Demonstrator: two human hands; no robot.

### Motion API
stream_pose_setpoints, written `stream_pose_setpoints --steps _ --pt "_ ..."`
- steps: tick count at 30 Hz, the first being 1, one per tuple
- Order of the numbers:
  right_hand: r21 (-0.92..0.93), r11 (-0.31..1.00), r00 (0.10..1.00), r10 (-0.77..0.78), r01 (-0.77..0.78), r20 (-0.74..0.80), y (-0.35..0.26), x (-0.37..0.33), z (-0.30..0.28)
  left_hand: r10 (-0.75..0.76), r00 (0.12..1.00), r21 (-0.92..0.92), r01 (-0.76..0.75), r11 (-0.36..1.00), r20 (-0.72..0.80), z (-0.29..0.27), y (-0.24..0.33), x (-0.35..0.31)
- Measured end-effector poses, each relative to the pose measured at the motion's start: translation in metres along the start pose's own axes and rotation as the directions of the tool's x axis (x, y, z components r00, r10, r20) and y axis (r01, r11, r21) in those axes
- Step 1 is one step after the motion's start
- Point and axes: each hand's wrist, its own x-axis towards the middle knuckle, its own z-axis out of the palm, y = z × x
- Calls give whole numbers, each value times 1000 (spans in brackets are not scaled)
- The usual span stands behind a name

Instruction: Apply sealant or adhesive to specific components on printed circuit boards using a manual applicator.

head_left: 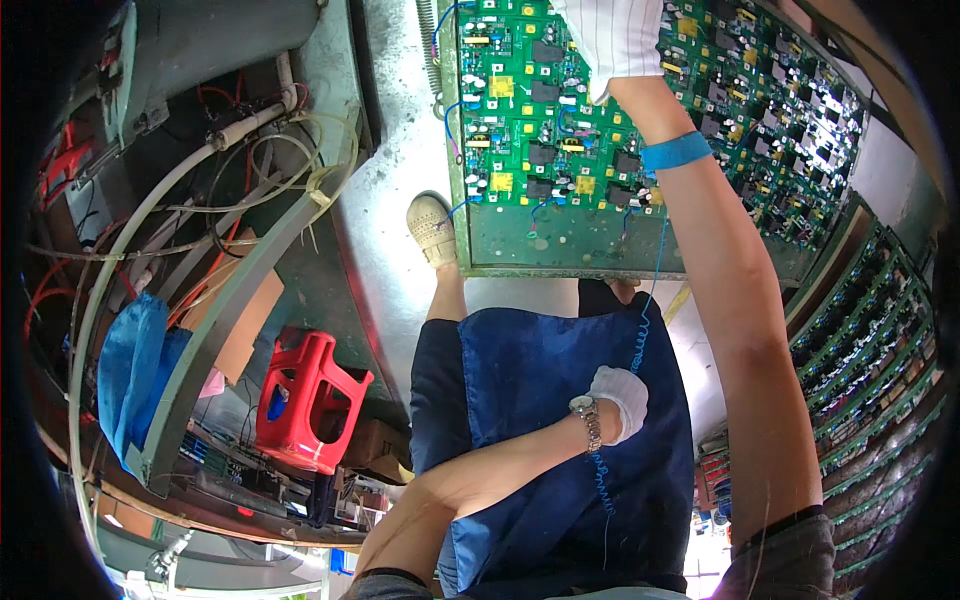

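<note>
Green circuit boards [522, 128] lie far on the tabletop [580, 245], our right hand [622, 40] over them, grip cut off, can't tell; our left hand [624, 398] curls near, at blue coiled cord [640, 343], hold unclear.

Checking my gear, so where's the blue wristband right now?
In the head view, the blue wristband is above and right of centre, worn just below the gloved right hand, with green circuit boards showing on either side.

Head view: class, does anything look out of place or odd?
The blue cord looks odd: below the wristband it is stretched nearly straight, but on either side of the left hand it is coiled. No spill shows.
</note>
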Motion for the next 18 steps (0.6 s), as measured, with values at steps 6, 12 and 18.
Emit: stream_pose_setpoints --steps 6,12,18 --pt "9 999 999 46 -46 -9 -4 -2 0 -1 1000 -4 1 1000 -14 0 0 -1" --pt "-71 995 996 -76 72 -46 -6 -4 -11 14 1000 6 -14 1000 0 -4 0 -3" --pt "-37 993 993 -110 112 32 -24 -4 -27 25 1000 29 -25 999 -2 -1 -1 -2"
